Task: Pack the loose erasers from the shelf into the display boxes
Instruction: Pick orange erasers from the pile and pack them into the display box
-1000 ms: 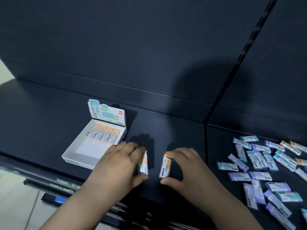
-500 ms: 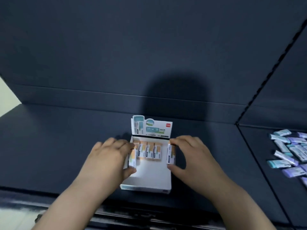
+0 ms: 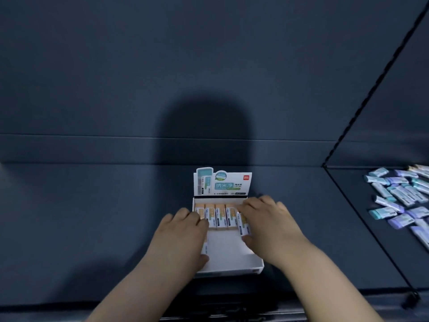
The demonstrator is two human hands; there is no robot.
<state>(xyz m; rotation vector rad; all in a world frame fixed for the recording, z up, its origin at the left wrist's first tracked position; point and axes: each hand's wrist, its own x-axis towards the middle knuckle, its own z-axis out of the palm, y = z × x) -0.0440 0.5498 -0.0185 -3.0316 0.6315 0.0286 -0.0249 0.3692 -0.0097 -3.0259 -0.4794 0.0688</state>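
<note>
Both my hands are over the white display box (image 3: 234,263) sitting on the dark shelf (image 3: 92,217), lid flap (image 3: 222,182) standing upright at the far end. My left hand (image 3: 183,238) is on the box's left wall, fingers curled and pressed together, pinching an orange-banded eraser (image 3: 204,246) between thumb and fingers; it stands on edge against the left side, mostly hidden behind my knuckles. My right hand (image 3: 269,224) is on the right side, fingertips close together on top of another eraser (image 3: 243,225), thumb below it, so that one is pinched too, tilted slightly, at the right end of the row. Between my hands a row of packed erasers (image 3: 220,217) fills the far end of the box, side by side, touching, long axes running away from me toward the flap, orange ends far, white ends near. Near half of the box floor is bare white. Both held erasers point the same way as the row. Off to the right, past the shelf divider (image 3: 362,217), the loose erasers (image 3: 399,196) lie scattered flat, teal and purple sleeves, pointing every which way, well apart from the box. My forearms cover the box's near corners.
</note>
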